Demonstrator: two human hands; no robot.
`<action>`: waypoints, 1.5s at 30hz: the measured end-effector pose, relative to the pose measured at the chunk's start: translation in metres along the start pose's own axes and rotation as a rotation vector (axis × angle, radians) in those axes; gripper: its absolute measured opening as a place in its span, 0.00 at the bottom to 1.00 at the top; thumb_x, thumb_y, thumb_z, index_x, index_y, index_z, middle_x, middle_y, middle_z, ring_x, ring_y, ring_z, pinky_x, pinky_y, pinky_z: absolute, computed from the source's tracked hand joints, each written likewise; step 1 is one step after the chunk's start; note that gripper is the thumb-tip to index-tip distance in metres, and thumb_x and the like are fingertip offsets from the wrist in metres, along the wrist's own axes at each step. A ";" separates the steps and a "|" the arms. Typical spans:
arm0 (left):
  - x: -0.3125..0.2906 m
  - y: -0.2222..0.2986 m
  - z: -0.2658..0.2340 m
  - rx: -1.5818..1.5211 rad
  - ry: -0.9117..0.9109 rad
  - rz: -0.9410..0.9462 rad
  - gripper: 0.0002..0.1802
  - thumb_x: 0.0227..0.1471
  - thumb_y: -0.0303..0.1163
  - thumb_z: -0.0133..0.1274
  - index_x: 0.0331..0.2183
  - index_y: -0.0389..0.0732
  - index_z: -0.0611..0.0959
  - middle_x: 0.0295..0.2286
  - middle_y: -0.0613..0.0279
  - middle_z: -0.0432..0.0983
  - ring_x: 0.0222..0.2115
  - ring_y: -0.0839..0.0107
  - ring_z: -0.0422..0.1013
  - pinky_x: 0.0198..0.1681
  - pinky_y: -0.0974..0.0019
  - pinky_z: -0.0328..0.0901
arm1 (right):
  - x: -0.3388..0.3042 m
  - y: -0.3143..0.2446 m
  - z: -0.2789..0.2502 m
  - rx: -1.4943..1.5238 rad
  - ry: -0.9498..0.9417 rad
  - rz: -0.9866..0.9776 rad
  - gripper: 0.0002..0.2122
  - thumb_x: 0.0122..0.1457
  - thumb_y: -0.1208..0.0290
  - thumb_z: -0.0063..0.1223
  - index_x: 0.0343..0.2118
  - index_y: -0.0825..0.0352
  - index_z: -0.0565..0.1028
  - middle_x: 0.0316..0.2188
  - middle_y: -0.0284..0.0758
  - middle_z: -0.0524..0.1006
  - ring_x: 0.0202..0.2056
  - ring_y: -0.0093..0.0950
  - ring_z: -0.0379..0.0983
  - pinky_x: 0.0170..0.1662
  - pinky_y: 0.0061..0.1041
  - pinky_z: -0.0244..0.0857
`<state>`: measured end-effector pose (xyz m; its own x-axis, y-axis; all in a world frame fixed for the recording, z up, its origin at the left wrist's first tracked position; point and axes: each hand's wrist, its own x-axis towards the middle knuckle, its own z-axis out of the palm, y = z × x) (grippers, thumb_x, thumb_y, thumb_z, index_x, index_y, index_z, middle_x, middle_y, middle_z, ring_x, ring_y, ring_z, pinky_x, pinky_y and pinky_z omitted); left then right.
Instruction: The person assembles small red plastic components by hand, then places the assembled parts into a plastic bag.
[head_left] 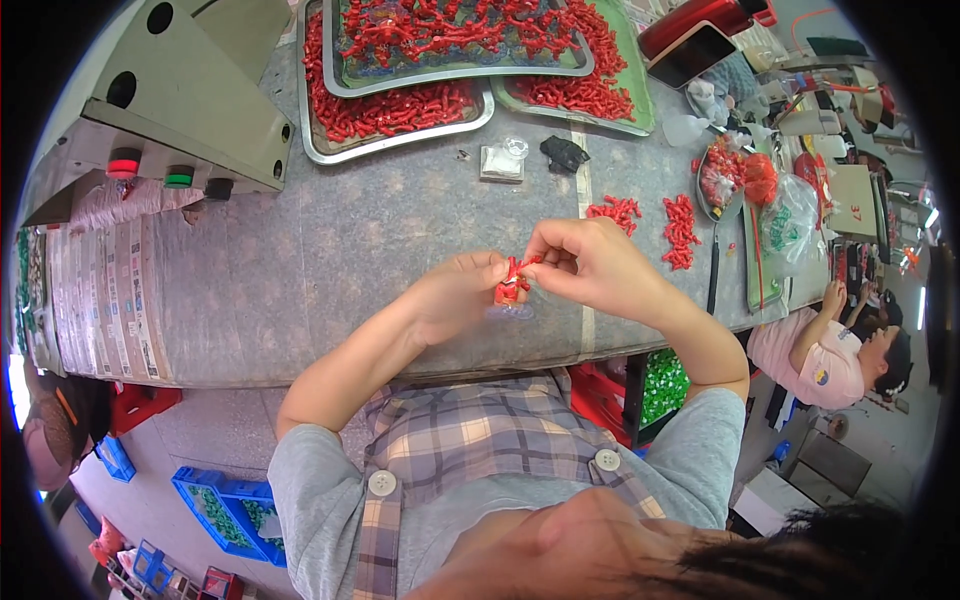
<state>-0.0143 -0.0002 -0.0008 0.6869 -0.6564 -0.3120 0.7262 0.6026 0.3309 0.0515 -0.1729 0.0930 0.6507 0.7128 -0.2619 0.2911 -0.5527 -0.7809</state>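
The fisheye head view looks steeply down from the head of the wearer (450,440). It faces the nearby worktable (370,220), bending its edge.

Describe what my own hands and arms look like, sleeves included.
Your left hand and right hand are ungloved, and I can see no rings, watch or bracelets. Your forearms are uncovered. Above them are loose, light grey short sleeves that look plain, with no visible print or cables.

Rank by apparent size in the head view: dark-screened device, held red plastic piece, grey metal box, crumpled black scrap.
1. Grey metal box
2. Dark-screened device
3. Crumpled black scrap, held red plastic piece: too alike to rank.
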 end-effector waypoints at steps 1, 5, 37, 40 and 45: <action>0.000 -0.001 -0.002 -0.007 0.000 -0.017 0.10 0.52 0.38 0.49 0.31 0.41 0.75 0.30 0.64 0.73 0.33 0.74 0.69 0.40 0.69 0.62 | 0.001 -0.001 0.000 0.005 -0.007 0.014 0.06 0.49 0.72 0.53 0.24 0.70 0.71 0.15 0.32 0.71 0.18 0.19 0.67 0.21 0.18 0.59; 0.001 -0.003 -0.002 -0.015 0.017 -0.051 0.12 0.51 0.40 0.49 0.32 0.42 0.75 0.30 0.67 0.73 0.33 0.75 0.68 0.40 0.68 0.61 | 0.003 -0.001 -0.001 -0.018 -0.033 0.050 0.06 0.49 0.72 0.53 0.24 0.70 0.71 0.14 0.32 0.70 0.18 0.18 0.66 0.21 0.18 0.58; -0.012 0.012 0.009 0.487 -0.010 0.183 0.07 0.43 0.29 0.58 0.26 0.37 0.77 0.25 0.63 0.75 0.28 0.78 0.70 0.33 0.74 0.64 | -0.025 0.021 0.035 -0.375 0.390 -0.630 0.08 0.41 0.77 0.58 0.22 0.67 0.69 0.18 0.34 0.68 0.21 0.31 0.66 0.23 0.27 0.60; -0.014 0.013 0.014 0.631 0.033 0.212 0.04 0.43 0.25 0.56 0.26 0.36 0.78 0.24 0.65 0.75 0.27 0.79 0.70 0.32 0.74 0.65 | -0.025 0.028 0.036 -0.483 0.430 -0.766 0.08 0.40 0.77 0.58 0.23 0.68 0.70 0.19 0.33 0.67 0.21 0.29 0.65 0.22 0.26 0.60; -0.013 0.013 0.014 0.902 0.090 0.302 0.03 0.42 0.24 0.57 0.25 0.37 0.80 0.22 0.67 0.75 0.25 0.80 0.70 0.31 0.74 0.65 | -0.026 0.037 0.039 -0.522 0.431 -0.821 0.08 0.40 0.77 0.57 0.24 0.69 0.71 0.20 0.33 0.68 0.21 0.27 0.65 0.22 0.24 0.59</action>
<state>-0.0139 0.0100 0.0203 0.8689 -0.4699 -0.1558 0.2471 0.1390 0.9590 0.0182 -0.1958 0.0488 0.2819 0.7946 0.5378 0.9519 -0.1613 -0.2606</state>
